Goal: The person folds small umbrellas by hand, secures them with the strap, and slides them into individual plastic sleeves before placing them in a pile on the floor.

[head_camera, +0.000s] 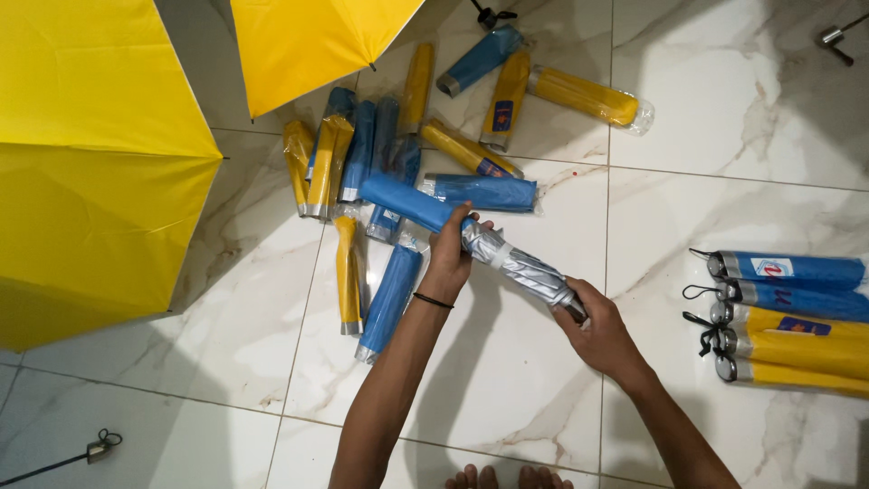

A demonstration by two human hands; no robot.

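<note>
I hold a folded umbrella [520,264] slantwise above the marble floor; its silver canopy shows between my hands. A blue sleeve [405,202] covers its far end, and my left hand [450,256] grips where sleeve meets silver fabric. A thin black band circles that wrist. My right hand [595,326] clasps the handle end at the lower right. Beyond the sleeve lies a loose heap of wrapped blue and yellow folded umbrellas [380,158].
Two opened yellow umbrellas [90,163] spread over the left and top. A neat row of blue and yellow sleeved umbrellas [797,317] with black straps lies at the right. A metal part [100,446] lies at lower left. My toes [511,477] show at the bottom edge.
</note>
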